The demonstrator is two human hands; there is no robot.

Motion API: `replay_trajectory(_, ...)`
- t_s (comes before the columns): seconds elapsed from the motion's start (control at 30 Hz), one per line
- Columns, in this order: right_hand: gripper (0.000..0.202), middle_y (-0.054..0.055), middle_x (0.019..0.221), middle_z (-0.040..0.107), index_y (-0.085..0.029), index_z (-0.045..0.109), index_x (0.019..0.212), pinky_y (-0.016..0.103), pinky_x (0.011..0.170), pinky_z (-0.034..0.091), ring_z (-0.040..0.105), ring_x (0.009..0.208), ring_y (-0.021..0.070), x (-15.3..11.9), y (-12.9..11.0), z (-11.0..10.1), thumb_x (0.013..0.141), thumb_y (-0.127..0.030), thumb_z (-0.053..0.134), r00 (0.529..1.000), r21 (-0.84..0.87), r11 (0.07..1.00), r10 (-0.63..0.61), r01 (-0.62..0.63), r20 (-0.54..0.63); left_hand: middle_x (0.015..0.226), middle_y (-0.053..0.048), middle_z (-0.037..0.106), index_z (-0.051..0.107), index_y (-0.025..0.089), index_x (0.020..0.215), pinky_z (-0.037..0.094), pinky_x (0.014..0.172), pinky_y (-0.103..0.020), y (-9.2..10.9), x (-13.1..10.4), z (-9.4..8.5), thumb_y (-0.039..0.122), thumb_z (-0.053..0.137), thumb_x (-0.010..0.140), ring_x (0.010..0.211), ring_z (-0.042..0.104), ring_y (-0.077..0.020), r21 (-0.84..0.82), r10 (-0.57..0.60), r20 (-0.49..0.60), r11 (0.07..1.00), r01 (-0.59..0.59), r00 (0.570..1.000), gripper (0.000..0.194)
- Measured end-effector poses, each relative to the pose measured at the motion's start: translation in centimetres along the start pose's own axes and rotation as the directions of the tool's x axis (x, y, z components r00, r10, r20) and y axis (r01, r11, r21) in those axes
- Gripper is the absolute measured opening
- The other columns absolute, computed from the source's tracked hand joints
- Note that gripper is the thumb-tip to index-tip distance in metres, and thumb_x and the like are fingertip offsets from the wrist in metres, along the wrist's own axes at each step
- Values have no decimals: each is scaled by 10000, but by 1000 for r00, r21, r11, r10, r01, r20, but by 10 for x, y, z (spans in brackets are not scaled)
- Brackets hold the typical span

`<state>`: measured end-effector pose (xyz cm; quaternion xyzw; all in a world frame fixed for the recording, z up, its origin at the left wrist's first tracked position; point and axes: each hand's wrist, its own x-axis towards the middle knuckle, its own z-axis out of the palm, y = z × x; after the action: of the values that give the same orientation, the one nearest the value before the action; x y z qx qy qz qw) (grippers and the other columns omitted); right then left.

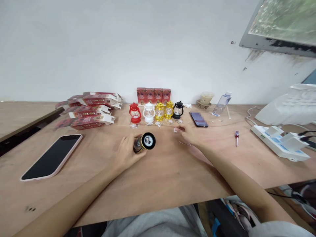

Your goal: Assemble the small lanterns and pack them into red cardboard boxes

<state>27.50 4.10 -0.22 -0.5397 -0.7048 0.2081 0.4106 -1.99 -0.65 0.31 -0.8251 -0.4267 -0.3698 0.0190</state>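
My left hand point(125, 153) is wrapped round a dark and gold lantern point(138, 144), which lies tilted so that its round open base faces right and shows metal contacts. My right hand point(185, 133) is over the table, fingers pinched at a small whitish piece point(175, 130). A thin wire handle point(184, 143) lies just below that hand. Behind both hands stand a red lantern point(135, 113), a white lantern point(149, 113), two gold lanterns point(159, 112) and a black lantern point(178, 110), with small clear packets in front of them.
Red boxes point(154, 96) stand at the wall; flattened red cartons point(91, 110) are piled at the left. A large phone point(53, 158) lies at left. At right are another phone point(198, 119), a bottle point(222, 103), a cup point(206, 98), a screwdriver point(237, 137) and a power strip point(278, 143).
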Motion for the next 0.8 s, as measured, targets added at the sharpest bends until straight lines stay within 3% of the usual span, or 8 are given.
replay_trajectory(0.07,159,33,785,693,-170,665,819,291,719,467,617,734,151,-6,-13,9,762,-308,611,999,249,968,29,-35,30,920,-55,641,481,188,1024,488,727,-372,0,0,1,332,647,693,840,628,-245,6,-10,-14,1000,10,1000,397)
replay_trajectory(0.17,267,31,774,702,-178,657,794,282,693,477,629,745,152,-18,-35,21,672,-409,709,992,459,881,80,-118,101,853,-35,612,481,194,987,477,701,-349,1,0,3,369,633,720,805,619,-231,22,8,-29,1000,-7,1000,353)
replay_trajectory(0.3,315,31,767,703,-177,650,759,251,584,474,611,664,128,-33,-62,31,597,-420,769,986,583,795,112,-165,126,860,-35,592,473,196,988,462,699,-343,-1,-2,5,342,628,727,820,605,-231,46,58,-4,997,-58,998,337)
replay_trajectory(0.47,301,1,699,695,-185,612,680,277,640,521,623,604,116,-46,-80,37,546,-366,812,993,689,716,99,-113,60,873,-37,582,475,195,995,454,695,-341,-2,-3,6,307,633,708,831,595,-235,38,38,12,999,-39,999,347)
replay_trajectory(0.57,243,3,706,690,-187,614,700,277,620,533,630,602,122,-53,-86,39,618,-350,775,999,642,766,28,-32,17,893,-40,591,484,195,1013,448,717,-343,0,-3,6,294,622,707,847,591,-233,20,37,45,999,-38,998,350)
replay_trajectory(0.67,103,22,781,689,-193,627,760,282,682,543,650,711,134,-62,-93,38,749,-281,679,978,453,867,-167,207,-127,933,-50,607,490,191,1052,438,747,-346,5,-3,5,302,603,721,878,586,-235,18,65,68,998,-67,996,367)
replay_trajectory(0.73,39,37,812,685,-195,628,779,276,711,536,647,763,133,-67,-97,37,810,-207,608,901,204,884,-379,420,-209,970,-63,614,489,184,1074,426,769,-348,8,-4,4,310,596,735,906,581,-239,21,95,78,995,-97,992,378)
replay_trajectory(0.8,110,43,807,680,-199,624,785,259,692,529,636,747,122,-72,-101,36,840,-140,548,784,-33,806,-584,592,-211,1006,-75,617,487,179,1089,410,784,-349,10,-5,3,310,595,743,932,576,-239,18,121,85,992,-123,989,386)
